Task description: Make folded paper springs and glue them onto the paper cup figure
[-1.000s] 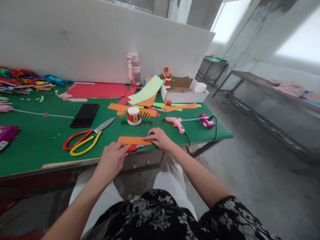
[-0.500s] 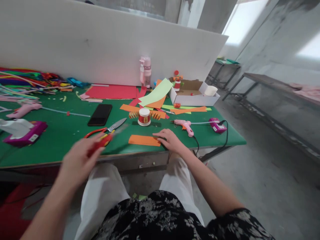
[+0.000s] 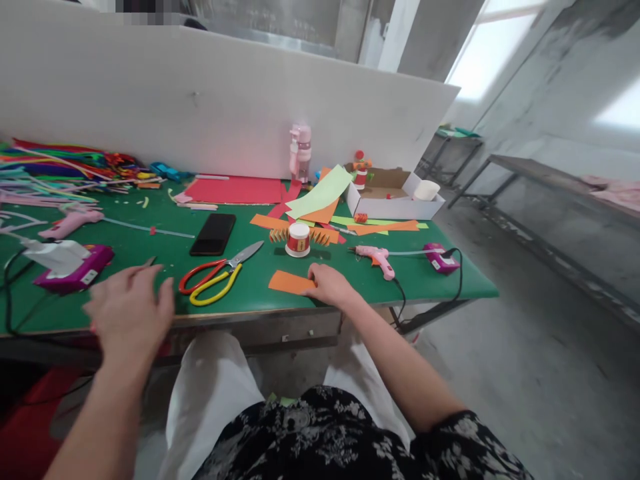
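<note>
Paper strip (image 3: 289,283), orange, lies by the front edge of the desk (image 3: 256,288), its right end pinched between the thumb and fingers of my right hand (image 3: 331,285); my left hand (image 3: 131,308) has gone from it, carrying the red-handled cutter leftward, so the strip now has one hand on it and no tool against it. At the front edge toward the left corner, my left fingers look spread but blur; a grey tip (image 3: 151,261) pokes out beyond them, and I cannot tell whether they grip anything; scissors (image 3: 233,265) lie just right of them, purple block (image 3: 94,267) to the left. Bare desk runs from my right wrist toward the front right corner; behind the strip, the red-and-white cup (image 3: 299,241) limits room.
</note>
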